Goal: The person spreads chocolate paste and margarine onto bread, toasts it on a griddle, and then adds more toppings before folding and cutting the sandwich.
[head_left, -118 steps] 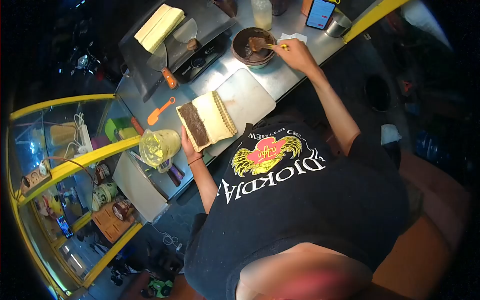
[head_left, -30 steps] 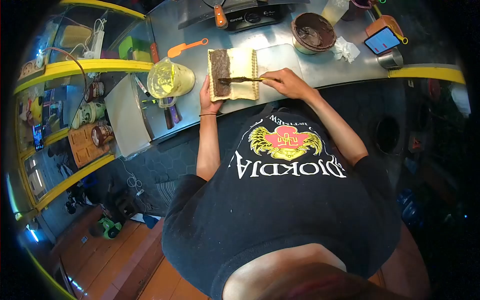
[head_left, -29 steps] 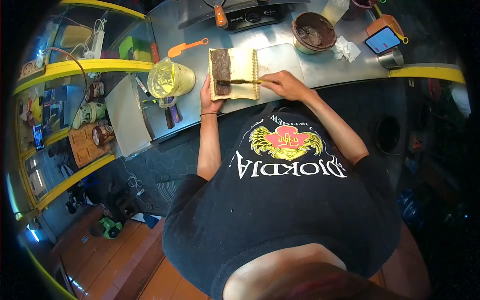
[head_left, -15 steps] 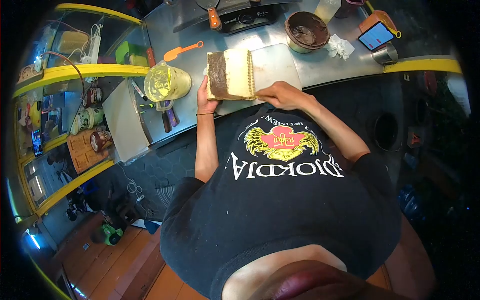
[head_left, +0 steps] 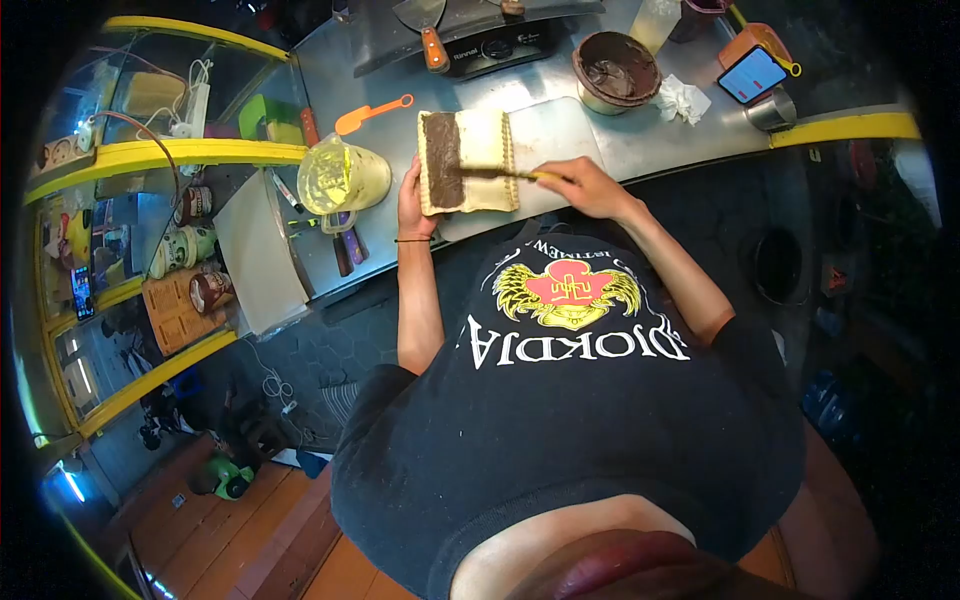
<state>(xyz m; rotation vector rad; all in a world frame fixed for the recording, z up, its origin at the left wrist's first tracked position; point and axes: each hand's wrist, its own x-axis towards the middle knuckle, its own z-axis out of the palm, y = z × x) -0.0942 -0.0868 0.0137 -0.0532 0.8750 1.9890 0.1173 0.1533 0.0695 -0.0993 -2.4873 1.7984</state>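
Observation:
A split slab of bread [head_left: 486, 140] has a dark brown spread over its left part and a pale yellow layer on its right. My left hand [head_left: 413, 205] grips the bread at its lower left edge. In my right hand [head_left: 590, 188] is a spreading knife [head_left: 500, 174], its dark blade lying across the bread with the tip on the brown spread. Under and to the right of the bread is a white board [head_left: 560, 135].
A tub of brown spread [head_left: 615, 75] stands at the back right, near crumpled tissue [head_left: 682, 100] and a phone [head_left: 753, 73]. Left of the bread are a tub of yellow spread [head_left: 345, 178] and an orange spatula [head_left: 372, 114]. A stove [head_left: 500, 48] is behind.
My right hand has moved from the bread's lower right corner to its right side, and the knife now reaches across the bread. The bread still rests in my left hand.

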